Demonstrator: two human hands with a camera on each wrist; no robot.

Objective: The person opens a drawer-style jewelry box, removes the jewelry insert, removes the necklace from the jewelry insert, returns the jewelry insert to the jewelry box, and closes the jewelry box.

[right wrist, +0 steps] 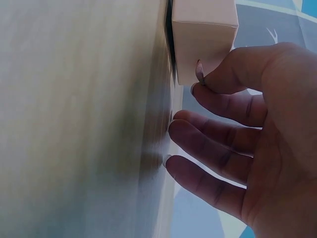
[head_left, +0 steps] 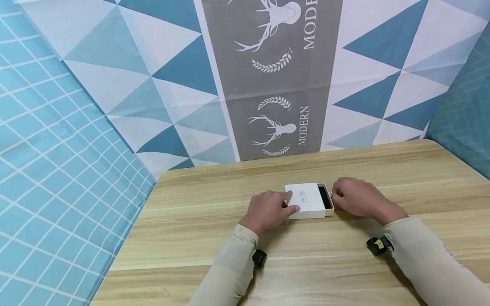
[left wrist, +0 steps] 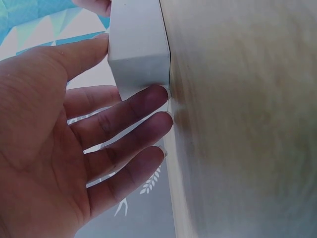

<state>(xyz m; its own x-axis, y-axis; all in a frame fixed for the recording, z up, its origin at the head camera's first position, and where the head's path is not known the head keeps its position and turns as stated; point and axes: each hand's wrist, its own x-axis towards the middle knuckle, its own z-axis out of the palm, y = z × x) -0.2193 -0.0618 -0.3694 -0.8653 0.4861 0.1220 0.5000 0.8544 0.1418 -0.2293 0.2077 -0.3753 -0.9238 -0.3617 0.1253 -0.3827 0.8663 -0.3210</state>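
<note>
A white slide-out box lies on the table, its printed sleeve (head_left: 311,202) facing up. From the sleeve's right end a cream inner drawer (head_left: 329,212) sticks out a short way, with a black insert (head_left: 325,198) showing inside. My left hand (head_left: 267,209) holds the sleeve at its left end, thumb and index finger on it, the other fingers spread by the end wall (left wrist: 141,74). At the drawer's end my right hand (head_left: 356,197) pinches a small pull tab (right wrist: 199,69) between thumb and index finger. Its remaining fingers are loosely bent close to the tabletop.
The wood-grain table (head_left: 183,238) stretches around the box on all sides. Behind it hangs a patterned cloth (head_left: 275,93) with deer heads and triangles. Blue tiled-print cloth (head_left: 57,161) borders the left side. Each wrist wears a small black camera (head_left: 259,258).
</note>
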